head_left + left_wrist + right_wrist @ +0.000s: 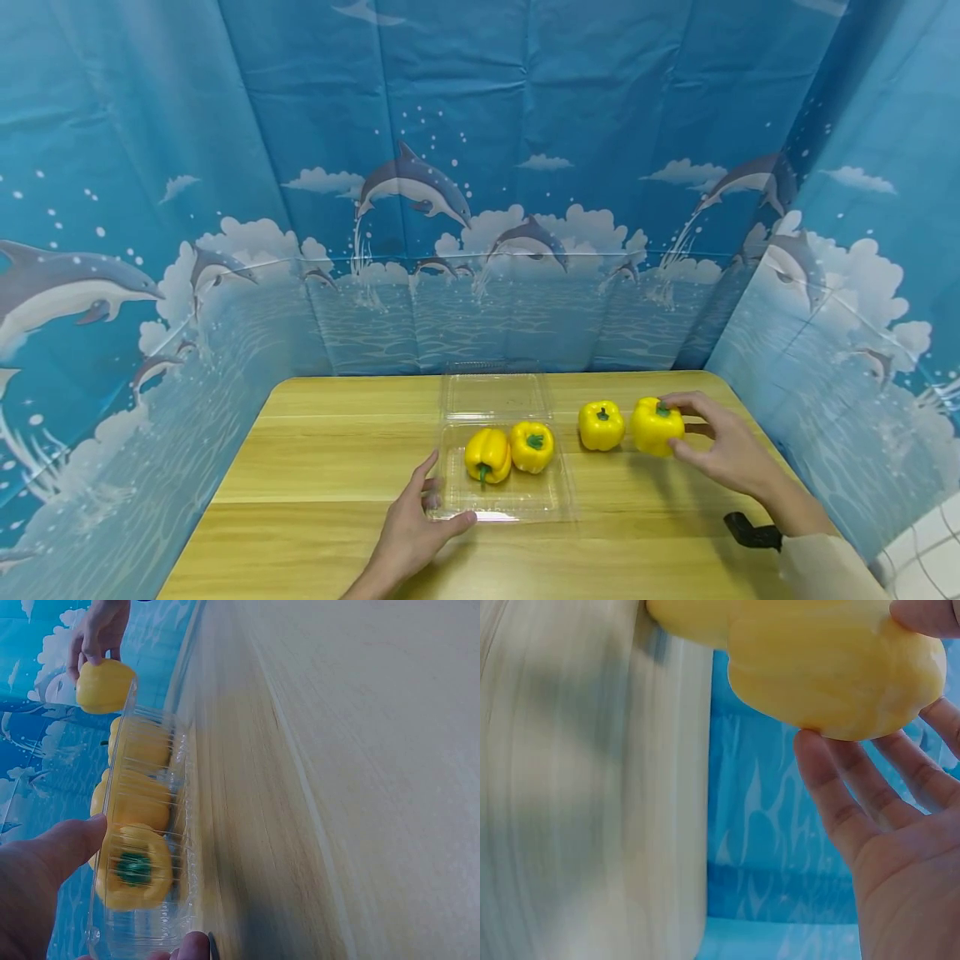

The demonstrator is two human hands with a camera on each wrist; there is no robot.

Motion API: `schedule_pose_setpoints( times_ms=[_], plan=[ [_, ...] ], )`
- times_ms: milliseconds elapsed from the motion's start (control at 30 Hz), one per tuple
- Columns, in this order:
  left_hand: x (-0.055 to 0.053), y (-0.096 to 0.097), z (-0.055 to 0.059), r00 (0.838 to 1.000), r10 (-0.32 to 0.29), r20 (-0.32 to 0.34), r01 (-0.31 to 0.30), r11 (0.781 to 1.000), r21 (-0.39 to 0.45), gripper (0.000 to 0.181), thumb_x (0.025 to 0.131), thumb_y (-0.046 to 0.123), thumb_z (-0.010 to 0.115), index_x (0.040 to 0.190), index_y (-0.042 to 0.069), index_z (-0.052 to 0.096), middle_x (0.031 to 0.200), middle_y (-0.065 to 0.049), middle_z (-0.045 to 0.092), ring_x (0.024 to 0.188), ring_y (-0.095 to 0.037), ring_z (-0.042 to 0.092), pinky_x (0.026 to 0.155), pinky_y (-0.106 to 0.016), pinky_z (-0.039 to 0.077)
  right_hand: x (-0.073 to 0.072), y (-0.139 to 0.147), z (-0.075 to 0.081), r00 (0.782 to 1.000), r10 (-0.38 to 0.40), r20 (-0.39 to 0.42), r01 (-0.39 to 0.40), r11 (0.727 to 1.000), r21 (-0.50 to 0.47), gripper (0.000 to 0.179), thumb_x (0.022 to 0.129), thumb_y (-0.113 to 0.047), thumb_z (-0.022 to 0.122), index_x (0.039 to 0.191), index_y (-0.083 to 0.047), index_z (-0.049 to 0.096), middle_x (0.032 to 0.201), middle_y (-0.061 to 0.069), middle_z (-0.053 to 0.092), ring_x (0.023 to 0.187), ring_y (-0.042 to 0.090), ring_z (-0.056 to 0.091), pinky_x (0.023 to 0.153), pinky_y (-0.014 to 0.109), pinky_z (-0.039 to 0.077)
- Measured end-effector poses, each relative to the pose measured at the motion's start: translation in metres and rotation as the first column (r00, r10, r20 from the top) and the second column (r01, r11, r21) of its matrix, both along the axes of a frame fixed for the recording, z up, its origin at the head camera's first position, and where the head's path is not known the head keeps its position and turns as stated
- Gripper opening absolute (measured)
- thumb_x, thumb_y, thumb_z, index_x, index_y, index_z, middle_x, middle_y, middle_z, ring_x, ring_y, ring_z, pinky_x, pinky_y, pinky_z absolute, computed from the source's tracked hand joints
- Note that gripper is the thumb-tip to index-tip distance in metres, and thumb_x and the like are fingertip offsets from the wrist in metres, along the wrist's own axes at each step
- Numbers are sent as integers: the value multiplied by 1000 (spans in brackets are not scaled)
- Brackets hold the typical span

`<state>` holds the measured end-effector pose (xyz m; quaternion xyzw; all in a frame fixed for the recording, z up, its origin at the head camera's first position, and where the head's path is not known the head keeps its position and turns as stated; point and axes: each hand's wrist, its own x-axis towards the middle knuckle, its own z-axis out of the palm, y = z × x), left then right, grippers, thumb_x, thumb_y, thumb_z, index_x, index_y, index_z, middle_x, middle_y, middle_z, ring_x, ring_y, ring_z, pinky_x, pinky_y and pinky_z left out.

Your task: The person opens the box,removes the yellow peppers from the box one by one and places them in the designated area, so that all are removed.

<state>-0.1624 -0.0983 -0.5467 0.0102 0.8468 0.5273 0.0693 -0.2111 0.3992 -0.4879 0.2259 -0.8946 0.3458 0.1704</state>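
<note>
In the head view my right hand [727, 446] holds a yellow bell pepper [651, 427] with a green stem between thumb and fingers. This bell pepper [832, 671] is lifted off the table in the right wrist view. Just left of it, another bell pepper [601, 429] sits on the table. Two more, a tilted bell pepper [486, 454] and an upright bell pepper [534, 446], lie inside a clear plastic container [517, 502]. My left hand [411, 529] rests at the container's front left corner with fingers spread, thumb [86, 836] at the near rim.
The container's clear lid [495, 393] lies folded back toward the far edge of the wooden table [337, 442]. A blue dolphin-print curtain [480, 208] hangs behind and on both sides. A black object [750, 532] shows by my right wrist.
</note>
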Motion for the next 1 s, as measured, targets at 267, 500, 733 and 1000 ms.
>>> schedule_pose_setpoints(
  times_ms=[267,500,733,1000],
  plan=[
    [0,0,-1,1000,4,2,-4,1000,3,117,89,39,105,183,23,37,162,-26,66,135,-42,71,97,-54,70,-5,13,-13,997,-53,53,53,999,-10,52,99,2,87,147,-8,70,146,19,72,125,-16,58,92,15,64],
    [1,0,0,1000,6,-2,-6,1000,6,117,89,38,105,183,23,37,162,-27,66,136,-42,72,97,-54,70,-12,19,-28,990,-82,112,83,997,3,51,101,-1,88,148,-7,68,148,21,69,128,-19,54,94,13,63],
    [1,0,-1,1000,2,-11,-2,1000,2,116,89,38,104,183,22,38,161,-26,67,133,-40,72,95,-52,70,-19,19,-38,981,-102,167,100,995,20,51,102,-2,86,149,-1,65,150,26,66,134,52,69,96,21,67],
    [0,0,0,1000,3,-9,-3,1000,-3,116,89,38,104,183,22,38,161,-26,67,133,-38,72,96,-53,69,-25,22,-45,978,-83,189,82,997,13,52,102,1,85,150,1,63,153,30,65,138,62,65,97,6,56]
  ],
)
